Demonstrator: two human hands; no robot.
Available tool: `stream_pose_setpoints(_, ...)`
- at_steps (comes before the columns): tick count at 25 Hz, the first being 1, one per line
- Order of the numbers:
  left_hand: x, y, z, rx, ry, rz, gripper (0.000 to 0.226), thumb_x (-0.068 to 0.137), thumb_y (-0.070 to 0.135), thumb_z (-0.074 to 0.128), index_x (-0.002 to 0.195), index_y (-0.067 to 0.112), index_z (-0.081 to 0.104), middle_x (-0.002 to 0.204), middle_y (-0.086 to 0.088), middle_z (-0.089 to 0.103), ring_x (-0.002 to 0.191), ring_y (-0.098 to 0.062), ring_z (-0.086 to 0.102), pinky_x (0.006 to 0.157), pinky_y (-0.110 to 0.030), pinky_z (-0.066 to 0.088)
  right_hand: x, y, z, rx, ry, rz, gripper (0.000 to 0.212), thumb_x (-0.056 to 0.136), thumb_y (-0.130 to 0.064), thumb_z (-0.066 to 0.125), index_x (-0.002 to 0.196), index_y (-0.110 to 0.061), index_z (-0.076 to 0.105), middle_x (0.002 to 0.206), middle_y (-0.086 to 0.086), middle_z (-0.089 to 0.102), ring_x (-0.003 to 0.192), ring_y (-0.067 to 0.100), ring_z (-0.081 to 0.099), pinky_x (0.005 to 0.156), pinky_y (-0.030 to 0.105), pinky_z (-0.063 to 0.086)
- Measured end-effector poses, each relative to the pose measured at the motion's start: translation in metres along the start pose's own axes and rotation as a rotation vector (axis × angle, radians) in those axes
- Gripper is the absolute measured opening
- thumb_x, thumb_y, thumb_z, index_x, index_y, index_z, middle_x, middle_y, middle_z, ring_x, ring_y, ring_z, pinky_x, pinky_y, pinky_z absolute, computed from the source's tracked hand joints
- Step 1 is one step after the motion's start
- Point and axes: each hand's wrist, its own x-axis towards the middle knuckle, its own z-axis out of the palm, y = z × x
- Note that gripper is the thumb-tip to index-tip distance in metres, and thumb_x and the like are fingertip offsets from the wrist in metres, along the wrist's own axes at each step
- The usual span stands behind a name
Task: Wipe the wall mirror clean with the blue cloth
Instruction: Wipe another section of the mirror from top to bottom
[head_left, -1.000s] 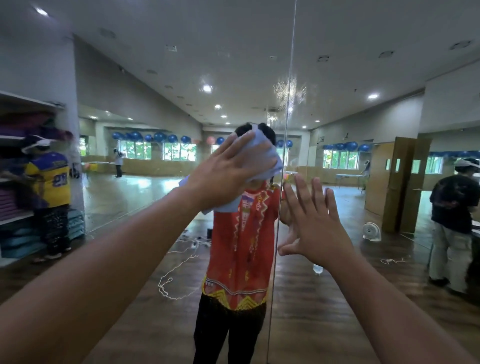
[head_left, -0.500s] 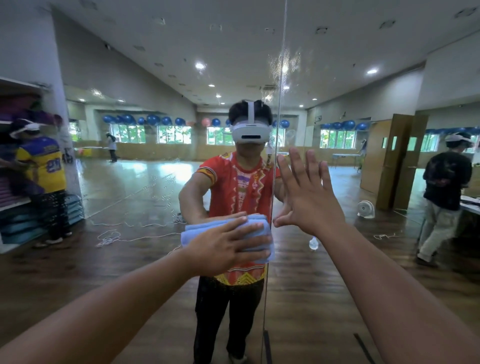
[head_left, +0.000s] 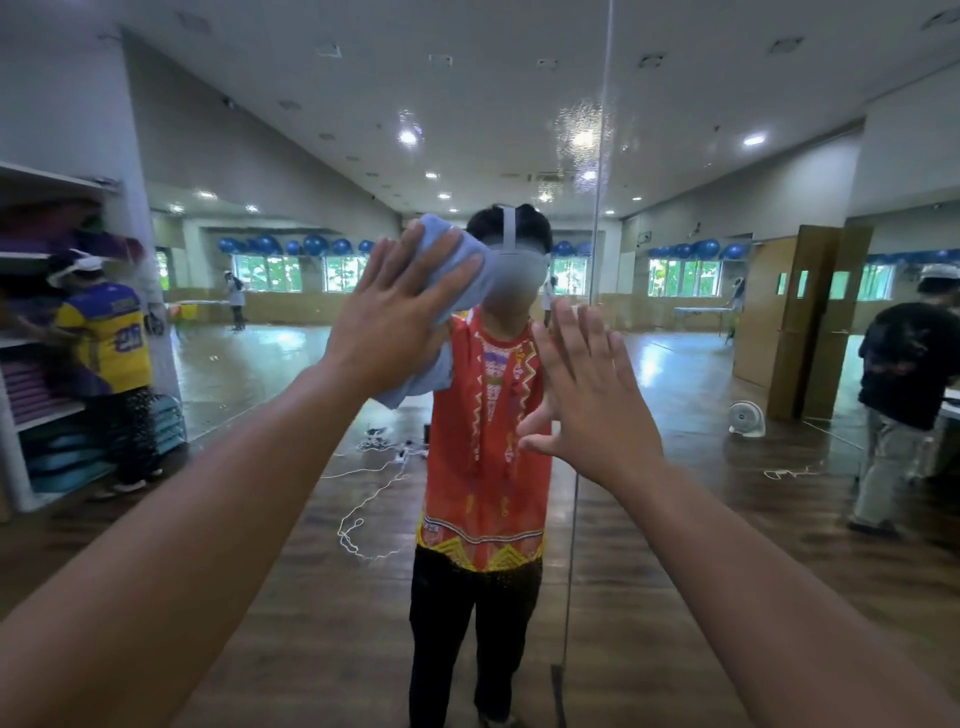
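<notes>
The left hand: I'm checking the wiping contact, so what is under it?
The blue cloth, pressed flat to the mirror by the left hand; it shows past the fingertips and below the palm. The patch of mirror beneath the cloth is covered.

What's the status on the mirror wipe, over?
Left hand flat, pressing blue cloth on the mirror at head height. Right hand open, against it by the seam. Smeary patch high up.
</notes>
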Motion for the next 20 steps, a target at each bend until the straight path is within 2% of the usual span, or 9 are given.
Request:
stream_pose_setpoints(3, -0.007, 0.019, 0.009, 0.005, 0.014, -0.104, 0.07, 0.092, 0.018, 0.049, 0.158, 0.02, 0.023, 0.166, -0.012, 0.018, 0.152, -0.043, 0.012, 0.123, -0.056, 0.01, 0.009, -0.022, 0.014, 0.005, 0.031, 0.029, 0.149, 0.053, -0.079, 0.079, 0.164, -0.016, 0.002, 0.17, 0.013, -0.009, 0.156, 0.037, -0.013, 0.126, 0.054, -0.003)
stream_pose_setpoints(5, -0.013, 0.04, 0.016, -0.003, 0.029, -0.232, 0.072, 0.092, 0.017, 0.052, 0.159, 0.015, 0.024, 0.166, -0.015, 0.016, 0.151, -0.045, 0.011, 0.123, -0.056, 0.007, 0.011, -0.023, 0.021, 0.029, 0.05, 0.048, 0.154, 0.049, -0.079, 0.081, 0.164, -0.018, 0.0, 0.171, 0.011, -0.01, 0.156, 0.035, -0.013, 0.125, 0.055, -0.004)
stream_pose_setpoints(8, -0.034, 0.062, 0.025, -0.062, 0.087, -0.35, 0.067, 0.093, 0.018, 0.055, 0.155, 0.008, 0.033, 0.163, -0.019, 0.022, 0.15, -0.047, 0.015, 0.122, -0.058, 0.012, 0.011, -0.022, 0.023, 0.054, 0.012, 0.059, 0.155, 0.053, -0.077, 0.082, 0.162, -0.023, -0.015, 0.169, 0.007, -0.022, 0.155, 0.032, -0.021, 0.125, 0.057, -0.004)
stream_pose_setpoints(12, -0.121, 0.095, 0.045, -0.093, 0.085, -0.333, 0.069, 0.085, 0.01, 0.065, 0.15, 0.008, 0.043, 0.161, -0.018, 0.028, 0.149, -0.046, 0.02, 0.116, -0.063, 0.026, 0.011, -0.026, 0.022, 0.056, -0.017, 0.074, 0.153, 0.054, -0.079, 0.079, 0.162, -0.024, -0.015, 0.168, 0.005, -0.025, 0.154, 0.031, -0.024, 0.125, 0.057, -0.003)
stream_pose_setpoints(15, -0.177, 0.104, 0.052, -0.105, 0.014, -0.264, 0.08, 0.079, 0.002, 0.07, 0.152, 0.012, 0.04, 0.162, -0.013, 0.026, 0.15, -0.044, 0.019, 0.109, -0.067, 0.033, 0.01, -0.026, 0.02, 0.057, -0.033, 0.077, 0.152, 0.056, -0.08, 0.078, 0.16, -0.025, -0.019, 0.167, 0.005, -0.028, 0.153, 0.03, -0.027, 0.125, 0.056, -0.006)
stream_pose_setpoints(20, -0.139, 0.066, 0.039, -0.074, 0.022, -0.169, 0.069, 0.089, 0.009, 0.055, 0.154, 0.015, 0.033, 0.161, -0.015, 0.028, 0.15, -0.043, 0.018, 0.117, -0.064, 0.024, 0.011, -0.025, 0.021, 0.074, -0.029, 0.082, 0.153, 0.054, -0.081, 0.077, 0.16, -0.027, -0.019, 0.168, 0.005, -0.026, 0.152, 0.029, -0.028, 0.124, 0.055, -0.009)
